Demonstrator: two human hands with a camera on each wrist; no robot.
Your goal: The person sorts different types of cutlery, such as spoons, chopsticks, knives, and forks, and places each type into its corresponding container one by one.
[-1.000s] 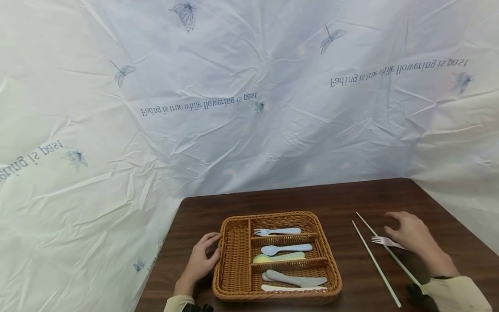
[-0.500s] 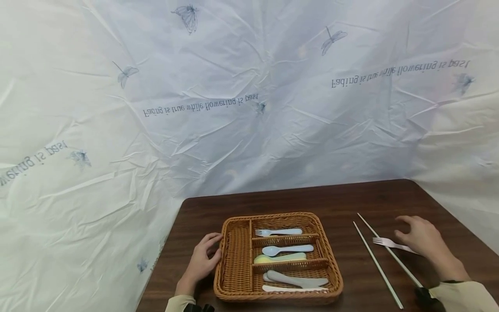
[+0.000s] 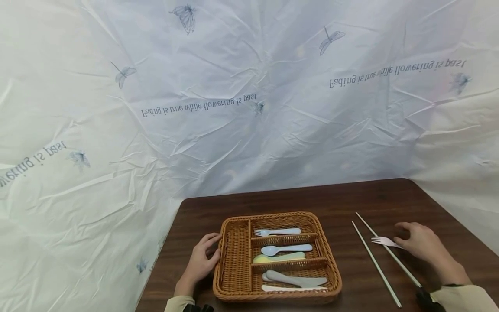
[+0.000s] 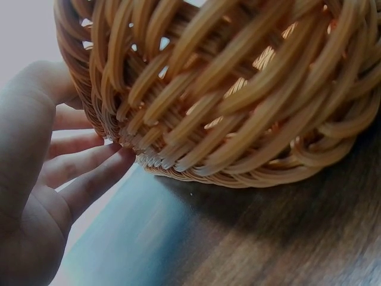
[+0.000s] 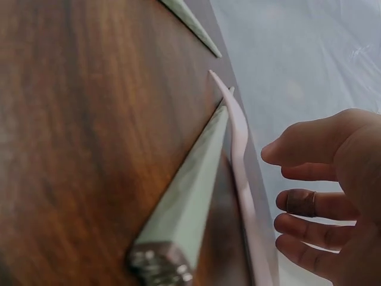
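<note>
My left hand (image 3: 200, 259) rests against the left side of a brown wicker cutlery basket (image 3: 216, 271). In the left wrist view its extended fingers (image 4: 89, 161) touch the basket's weave. To the right, my right hand (image 3: 422, 243) hovers beside a pale pink fork (image 3: 383, 241) with nothing held. The right wrist view shows relaxed, spread fingers (image 5: 315, 229), apart from the fork. The fork lies across one pale green chopstick (image 3: 405, 269); a second chopstick (image 3: 376, 263) lies left of it. Inside the basket are a light blue fork (image 3: 286, 231), a light blue spoon (image 3: 288, 249) and grey knives (image 3: 290, 278).
Dividers (image 3: 288, 264) split the basket into a long left compartment and three right ones. A yellow spoon (image 3: 262, 259) and a white knife (image 3: 288, 288) lie inside too. The dark wooden table (image 3: 343, 199) ends at a white printed curtain (image 3: 249, 143).
My right hand has drawn slightly away to the right from the pink fork, then come a little nearer again. The left hand has stayed at the basket.
</note>
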